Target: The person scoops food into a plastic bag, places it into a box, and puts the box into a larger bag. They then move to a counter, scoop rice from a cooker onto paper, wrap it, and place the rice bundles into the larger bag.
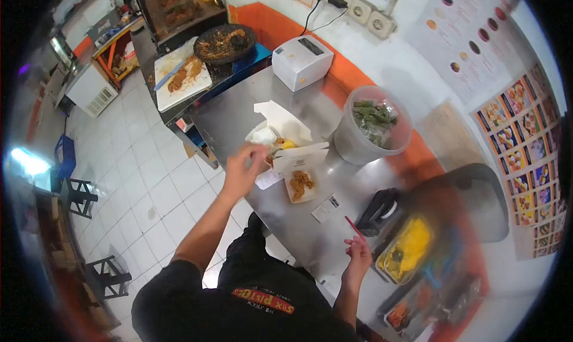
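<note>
My left hand (243, 170) hovers at the near edge of an open white paper food box (262, 110), fingers bent and smeared by motion. Inside that box are a small white cup (264, 135) and something yellow (287, 144). A second open paper box (296, 198) beside it holds brown fried pieces (301, 184). White paper slips lie near the boxes, one a printed label (326, 208). My right hand (358, 255) is closed around a thin red stick-like thing (353, 225), over the steel counter (262, 208).
A clear bucket (352, 140) of bagged greens and a white label printer (302, 63) stand along the wall. At right are a black device (379, 212) and a tray of yellow food (409, 246). Back left hold a cutting board (200, 82), a knife (170, 74) and a dark pan (216, 57).
</note>
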The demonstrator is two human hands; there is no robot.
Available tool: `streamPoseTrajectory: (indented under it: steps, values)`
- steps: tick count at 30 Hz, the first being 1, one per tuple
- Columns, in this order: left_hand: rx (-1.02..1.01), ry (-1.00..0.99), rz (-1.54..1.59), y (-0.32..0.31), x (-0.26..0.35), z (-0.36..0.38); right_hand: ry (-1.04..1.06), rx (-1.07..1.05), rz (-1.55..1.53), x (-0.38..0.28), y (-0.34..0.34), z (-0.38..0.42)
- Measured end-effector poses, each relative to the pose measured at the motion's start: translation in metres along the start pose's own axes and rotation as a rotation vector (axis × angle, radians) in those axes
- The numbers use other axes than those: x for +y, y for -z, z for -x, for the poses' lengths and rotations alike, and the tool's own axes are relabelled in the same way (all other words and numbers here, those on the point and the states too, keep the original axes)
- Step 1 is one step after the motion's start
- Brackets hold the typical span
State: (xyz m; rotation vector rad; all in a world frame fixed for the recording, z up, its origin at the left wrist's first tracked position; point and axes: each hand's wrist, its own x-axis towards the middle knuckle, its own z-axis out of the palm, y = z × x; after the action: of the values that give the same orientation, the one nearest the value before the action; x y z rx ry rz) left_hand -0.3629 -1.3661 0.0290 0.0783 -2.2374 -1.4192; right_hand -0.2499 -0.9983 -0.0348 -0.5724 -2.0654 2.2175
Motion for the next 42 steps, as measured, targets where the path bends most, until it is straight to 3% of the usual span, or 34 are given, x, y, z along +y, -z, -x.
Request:
streamPoseTrajectory:
  steps: [5,7,8,10,11,13,16,17,19,20,24,27,29,33,35,37,38,39,40,41,42]
  values:
    - [-0.144,-0.096,0.187,-0.008,-0.079,-0.067,0.004,0.002,0.024,-0.011,-0.077,-0.014]
    - [-0.361,-0.192,-0.135,-0.01,-0.105,-0.07,-0.004,-0.062,0.075,-0.003,-0.102,-0.023]
    - [-0.369,-0.203,-0.127,-0.011,-0.121,-0.071,-0.014,-0.088,0.099,-0.001,-0.113,-0.027]
    - [-0.276,0.005,-0.141,-0.011,-0.145,-0.07,-0.007,-0.108,0.09,-0.001,-0.14,-0.029]
    - [-0.279,0.008,-0.135,-0.012,-0.138,-0.079,-0.008,-0.149,0.09,-0.004,-0.15,-0.029]
    - [-0.024,0.023,-0.219,-0.01,-0.128,-0.11,-0.011,-0.221,0.089,-0.013,-0.171,-0.03]
    - [-0.121,0.061,-0.073,-0.024,-0.131,-0.156,0.058,-0.374,0.115,-0.016,-0.205,-0.04]
    - [-0.129,0.049,-0.068,-0.028,-0.149,-0.169,0.108,-0.461,0.166,-0.014,-0.216,-0.045]
    - [-0.36,0.1,-0.007,-0.032,-0.192,-0.191,0.129,-0.458,0.169,-0.025,-0.242,-0.05]
    - [-0.379,0.091,-0.003,-0.028,-0.207,-0.196,0.145,-0.466,0.175,-0.032,-0.257,-0.053]
    - [-0.35,-0.046,0.062,0.011,-0.23,-0.213,0.152,-0.385,0.133,-0.049,-0.334,-0.074]
    - [-0.353,-0.186,0.068,0.035,-0.247,-0.23,0.245,-0.146,-0.088,-0.033,-0.411,-0.11]
    - [-0.37,-0.294,0.076,0.051,-0.26,-0.234,0.614,0.317,0.612,0.007,-0.442,-0.152]
    - [-0.381,-0.564,-0.491,0.089,-0.271,-0.222,0.429,0.437,0.74,0.052,-0.449,-0.152]
    - [-0.397,-0.5,-0.455,0.093,-0.275,-0.202,0.326,0.425,0.599,0.075,-0.448,-0.14]
    - [-0.355,-0.417,-0.352,0.082,-0.301,-0.185,0.333,0.439,0.698,0.081,-0.447,-0.139]
    - [-0.364,-0.263,-0.305,0.074,-0.312,-0.177,0.335,0.435,0.746,0.079,-0.446,-0.141]
    - [-0.392,-0.114,-0.257,0.066,-0.322,-0.169,0.363,0.417,0.673,0.089,-0.446,-0.149]
    - [-0.346,-0.11,-0.096,0.057,-0.328,-0.168,0.391,0.414,0.605,0.106,-0.447,-0.159]
    - [-0.313,-0.09,0.07,0.045,-0.331,-0.167,0.314,0.354,0.272,0.118,-0.45,-0.168]
    - [-0.351,-0.094,0.0,0.041,-0.327,-0.164,0.312,0.282,0.165,0.098,-0.446,-0.164]
